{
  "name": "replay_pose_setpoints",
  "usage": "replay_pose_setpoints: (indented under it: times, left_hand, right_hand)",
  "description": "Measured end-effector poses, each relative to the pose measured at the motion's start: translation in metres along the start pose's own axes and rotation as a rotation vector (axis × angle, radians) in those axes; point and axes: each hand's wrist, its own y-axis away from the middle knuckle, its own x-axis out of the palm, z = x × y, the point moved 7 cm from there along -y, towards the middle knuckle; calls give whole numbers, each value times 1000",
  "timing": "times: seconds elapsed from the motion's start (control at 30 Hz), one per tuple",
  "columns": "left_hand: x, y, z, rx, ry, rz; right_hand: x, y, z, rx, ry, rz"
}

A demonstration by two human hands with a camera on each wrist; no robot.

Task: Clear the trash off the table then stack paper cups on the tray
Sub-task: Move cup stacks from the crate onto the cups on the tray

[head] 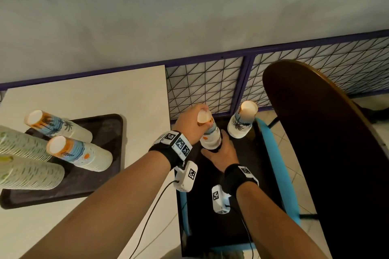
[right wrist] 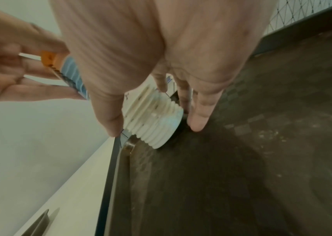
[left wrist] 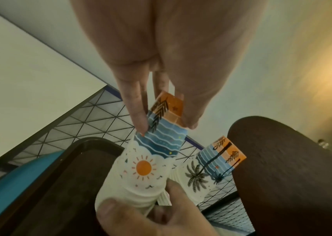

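An upside-down stack of sun-and-palm paper cups point(head: 210, 136) point(left wrist: 144, 167) point(right wrist: 156, 121) stands on a black tray point(head: 242, 185) point(left wrist: 60, 183) point(right wrist: 241, 159) that lies on a blue chair. My left hand point(head: 203, 119) point(left wrist: 166, 127) pinches the stack's orange top. Around the ribbed rims at its base curls my right hand point(head: 213, 144) point(right wrist: 156, 129), close to the tray floor. A second stack of the same cups point(head: 241, 126) point(left wrist: 201, 172) stands just right of it on the same tray, untouched.
A white table point(head: 105, 94) at left carries another black tray point(head: 117, 120) with two sun-print cup stacks point(head: 80, 153) and green-patterned stacks point(head: 27, 147). A dark round tabletop point(head: 336, 143) crowds the right. A wire-grid fence point(head: 206, 84) runs behind the blue chair point(head: 280, 164).
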Motion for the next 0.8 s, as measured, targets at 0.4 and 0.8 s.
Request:
replay_pose_setpoints:
  times: [0.4, 0.8]
  left_hand:
    - [14, 35, 33, -123, 372, 152]
    - [33, 44, 32, -170, 550, 185]
  right_hand:
    - [-3, 23, 39, -108, -233, 62]
    - [-46, 51, 21, -127, -332, 133]
